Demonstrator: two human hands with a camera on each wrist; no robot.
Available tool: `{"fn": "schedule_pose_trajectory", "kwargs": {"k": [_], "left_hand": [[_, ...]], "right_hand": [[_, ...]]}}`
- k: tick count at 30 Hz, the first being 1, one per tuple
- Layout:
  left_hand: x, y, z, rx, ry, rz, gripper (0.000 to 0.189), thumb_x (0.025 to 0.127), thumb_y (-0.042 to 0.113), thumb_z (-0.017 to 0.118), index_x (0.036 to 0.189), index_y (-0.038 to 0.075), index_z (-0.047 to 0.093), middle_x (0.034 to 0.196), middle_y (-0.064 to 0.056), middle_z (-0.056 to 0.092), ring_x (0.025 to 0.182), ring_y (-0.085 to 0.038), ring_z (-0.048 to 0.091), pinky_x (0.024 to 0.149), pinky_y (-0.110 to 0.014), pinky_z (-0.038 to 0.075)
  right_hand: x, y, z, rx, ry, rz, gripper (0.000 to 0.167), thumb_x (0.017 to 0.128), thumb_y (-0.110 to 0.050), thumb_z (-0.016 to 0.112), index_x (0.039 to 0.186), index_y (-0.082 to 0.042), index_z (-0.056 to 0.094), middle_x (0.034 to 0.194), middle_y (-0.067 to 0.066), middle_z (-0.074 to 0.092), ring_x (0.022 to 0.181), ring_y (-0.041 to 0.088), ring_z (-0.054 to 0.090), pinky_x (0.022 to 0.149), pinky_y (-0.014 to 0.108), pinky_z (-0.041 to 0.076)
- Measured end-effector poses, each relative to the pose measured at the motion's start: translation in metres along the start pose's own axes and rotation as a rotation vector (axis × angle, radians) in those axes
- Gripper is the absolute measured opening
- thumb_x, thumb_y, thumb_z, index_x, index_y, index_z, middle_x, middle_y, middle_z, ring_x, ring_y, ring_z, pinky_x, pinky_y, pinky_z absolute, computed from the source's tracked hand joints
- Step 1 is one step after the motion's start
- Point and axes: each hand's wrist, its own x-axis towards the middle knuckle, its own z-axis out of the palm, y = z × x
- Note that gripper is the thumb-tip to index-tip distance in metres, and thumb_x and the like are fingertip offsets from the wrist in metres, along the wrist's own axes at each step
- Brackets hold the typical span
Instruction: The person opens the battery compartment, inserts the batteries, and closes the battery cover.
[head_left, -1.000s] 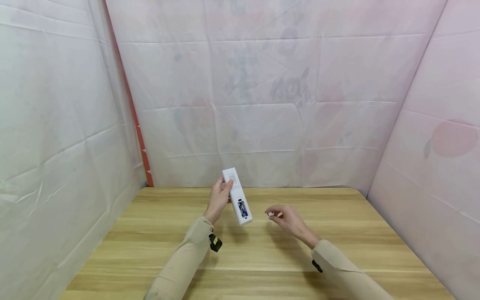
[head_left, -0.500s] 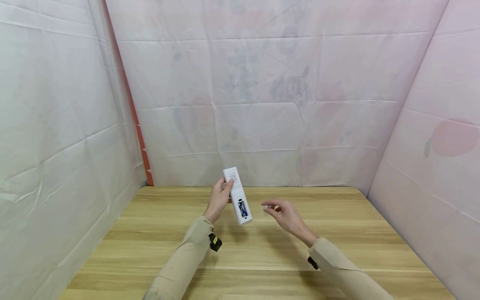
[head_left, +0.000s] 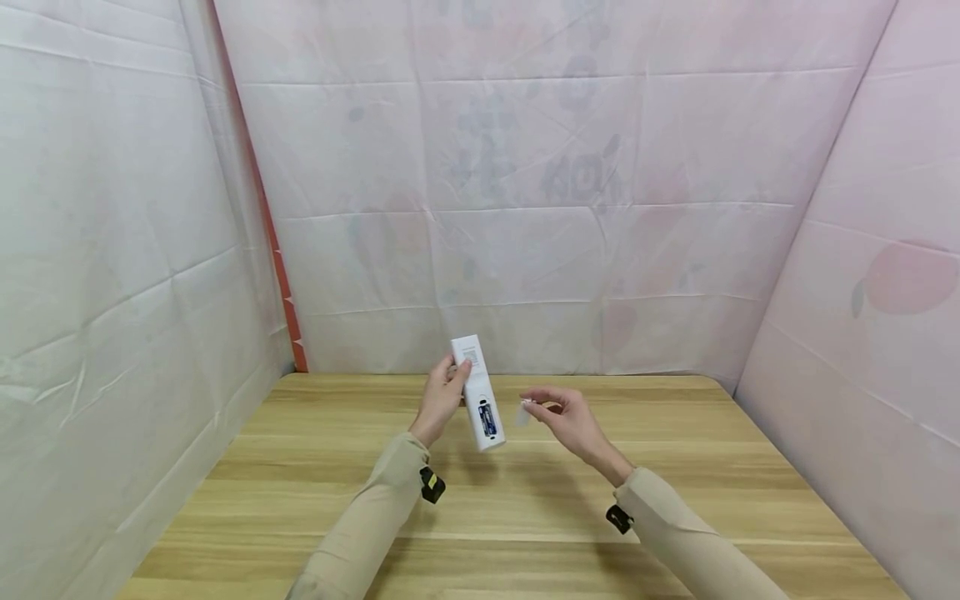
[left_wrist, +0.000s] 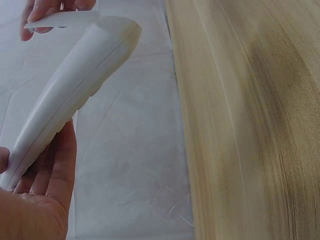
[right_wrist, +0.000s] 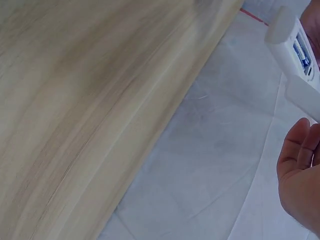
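A white remote control [head_left: 477, 385] is held up over the table, its back turned towards the head camera. Blue batteries [head_left: 488, 420] show in its uncovered compartment near the lower end. My left hand [head_left: 438, 406] grips the remote's upper part, thumb across the back and fingers underneath. Just to the right, my right hand [head_left: 574, 424] pinches a small white battery cover [head_left: 522, 413] between thumb and fingertips. A narrow gap separates cover and remote in the head view. From the right wrist, the cover [right_wrist: 303, 98] overlaps the remote [right_wrist: 283, 44] in the picture.
The wood-grain table [head_left: 480, 508] reaches back to a pale cloth wall [head_left: 525, 250]. Further cloth walls stand at the left [head_left: 135, 250] and right [head_left: 862, 275]. Black wrist devices [head_left: 432, 485] sit at both cuffs.
My right hand has moved slightly left and up, bringing the cover nearer the remote. The cover now hangs down from the fingertips and shows more of itself. The left hand barely shifts.
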Motion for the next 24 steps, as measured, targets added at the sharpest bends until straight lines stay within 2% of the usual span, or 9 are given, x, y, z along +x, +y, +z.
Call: {"fn": "schedule_pose_trajectory", "kwargs": {"k": [3, 6, 9, 12, 15, 18, 21, 24], "left_hand": [[0.000, 0.001, 0.001, 0.007, 0.002, -0.001, 0.039, 0.104, 0.029, 0.049, 0.134, 0.004, 0.052, 0.108, -0.024, 0.068, 0.077, -0.018, 0.069, 0.066, -0.032, 0.060], [0.000, 0.002, 0.001, 0.013, 0.003, 0.002, 0.040, 0.104, 0.029, 0.049, 0.135, 0.005, 0.051, 0.109, -0.024, 0.068, 0.078, -0.018, 0.068, 0.068, -0.035, 0.061], [-0.001, 0.002, 0.001, 0.020, 0.000, 0.003, 0.040, 0.104, 0.030, 0.049, 0.137, 0.006, 0.051, 0.110, -0.023, 0.068, 0.079, -0.018, 0.069, 0.070, -0.037, 0.061], [-0.001, 0.003, 0.002, 0.026, -0.007, 0.007, 0.040, 0.104, 0.030, 0.049, 0.137, 0.006, 0.051, 0.109, -0.022, 0.068, 0.079, -0.018, 0.069, 0.072, -0.040, 0.061], [-0.001, 0.004, 0.002, 0.026, -0.010, 0.004, 0.040, 0.104, 0.031, 0.049, 0.137, 0.007, 0.051, 0.108, -0.021, 0.068, 0.079, -0.018, 0.068, 0.074, -0.043, 0.060], [-0.001, 0.004, 0.002, 0.030, -0.016, 0.001, 0.041, 0.104, 0.031, 0.049, 0.139, 0.009, 0.050, 0.108, -0.020, 0.068, 0.081, -0.018, 0.068, 0.076, -0.045, 0.060], [-0.001, 0.004, 0.002, 0.036, -0.024, -0.003, 0.042, 0.104, 0.032, 0.049, 0.140, 0.010, 0.049, 0.110, -0.020, 0.068, 0.083, -0.019, 0.069, 0.078, -0.046, 0.060], [-0.001, 0.003, 0.002, 0.044, -0.032, 0.000, 0.044, 0.104, 0.033, 0.049, 0.140, 0.009, 0.048, 0.111, -0.021, 0.068, 0.084, -0.019, 0.068, 0.077, -0.044, 0.060]], "right_hand": [[-0.002, -0.013, -0.002, 0.020, -0.010, 0.010, 0.021, 0.095, -0.006, 0.063, 0.113, 0.004, 0.069, 0.112, 0.023, 0.069, 0.093, 0.026, 0.065, 0.074, 0.029, 0.059], [0.001, -0.007, 0.001, 0.030, -0.010, 0.008, 0.021, 0.095, -0.007, 0.064, 0.113, 0.002, 0.069, 0.111, 0.021, 0.070, 0.089, 0.020, 0.066, 0.072, 0.035, 0.060], [0.005, 0.005, 0.006, 0.048, -0.006, -0.009, 0.020, 0.094, -0.008, 0.066, 0.112, 0.000, 0.070, 0.109, 0.019, 0.071, 0.085, 0.014, 0.066, 0.069, 0.032, 0.059], [0.008, 0.012, 0.008, 0.064, -0.015, -0.025, 0.021, 0.093, -0.009, 0.067, 0.111, 0.000, 0.070, 0.107, 0.019, 0.072, 0.085, 0.018, 0.068, 0.067, 0.026, 0.058], [0.009, 0.012, 0.010, 0.052, -0.028, -0.023, 0.019, 0.093, -0.009, 0.067, 0.110, -0.001, 0.071, 0.107, 0.016, 0.073, 0.086, 0.022, 0.068, 0.068, 0.027, 0.058], [0.009, 0.009, 0.011, 0.013, -0.048, -0.027, 0.018, 0.094, -0.006, 0.065, 0.110, -0.002, 0.072, 0.109, 0.016, 0.072, 0.087, 0.024, 0.066, 0.070, 0.034, 0.060], [0.006, -0.004, 0.011, -0.011, -0.072, -0.046, 0.018, 0.095, -0.003, 0.062, 0.110, 0.000, 0.071, 0.110, 0.020, 0.071, 0.088, 0.026, 0.065, 0.071, 0.041, 0.060], [0.002, -0.019, 0.010, -0.021, -0.092, -0.070, 0.017, 0.095, -0.001, 0.061, 0.108, 0.002, 0.071, 0.111, 0.025, 0.069, 0.085, 0.019, 0.064, 0.071, 0.042, 0.059]]}}
